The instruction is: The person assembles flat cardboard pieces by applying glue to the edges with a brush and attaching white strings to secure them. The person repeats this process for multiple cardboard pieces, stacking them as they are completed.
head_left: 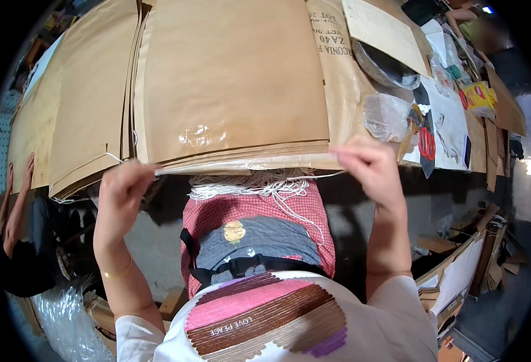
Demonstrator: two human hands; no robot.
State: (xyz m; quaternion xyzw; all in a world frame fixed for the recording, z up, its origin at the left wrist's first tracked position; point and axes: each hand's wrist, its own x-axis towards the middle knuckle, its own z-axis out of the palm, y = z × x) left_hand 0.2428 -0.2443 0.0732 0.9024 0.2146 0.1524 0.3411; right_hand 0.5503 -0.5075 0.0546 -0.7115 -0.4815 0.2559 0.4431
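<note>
Both my hands are closed in a pinch at the near edge of a stack of brown paper sheets [235, 78]. My left hand [122, 193] grips a white cord [320, 176] by the stack's near left corner. At the near right corner, my right hand [374, 172] pinches the same kind of cord, which runs leftward along the edge. Whether it is one length between the hands I cannot tell. Below the edge, a bundle of loose white cords [259, 188] lies over a red checked cloth [314, 217] on my lap. Clear tape glints on the top sheet.
Another brown paper stack [90, 96] adjoins on the left, where another person's hands [21, 175] rest. To the right are red-handled scissors [426, 143], a clear plastic bag [386, 117], a round dark bowl [389, 66] and a yellow packet [480, 96]. Cardboard pieces [458, 271] stand at lower right.
</note>
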